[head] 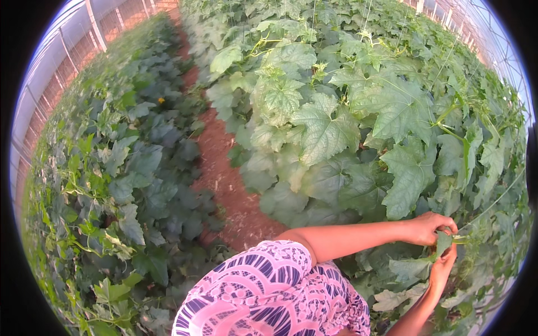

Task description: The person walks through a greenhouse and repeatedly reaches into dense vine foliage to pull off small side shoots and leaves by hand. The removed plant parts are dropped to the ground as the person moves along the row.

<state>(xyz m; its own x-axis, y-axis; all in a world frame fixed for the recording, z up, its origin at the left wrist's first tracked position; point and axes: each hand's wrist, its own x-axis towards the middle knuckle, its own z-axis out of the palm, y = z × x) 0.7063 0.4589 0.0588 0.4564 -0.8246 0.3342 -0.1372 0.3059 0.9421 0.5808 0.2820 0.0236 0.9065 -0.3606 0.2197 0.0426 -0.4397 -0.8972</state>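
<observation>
Both hands meet at the right, among the broad lobed leaves of a climbing gourd-like vine. My left hand (429, 229) reaches across from the left, its fingers curled at a pale green vine stem (459, 240). Just below it, my right hand (444, 260) comes up from the bottom with fingers closed around the same spot. A small leaf (443, 243) between the hands hides part of the fingers. A thin support string (491, 205) slants from the hands towards the upper right. Under the right hand's fingers hangs a larger leaf (410, 269).
Dense vines (328, 126) on upright strings fill the middle and right. A bare reddish soil path (222, 176) separates them from another leafy row (138, 168) on the left. White posts (96, 25) and greenhouse sheeting (31, 96) stand along the side.
</observation>
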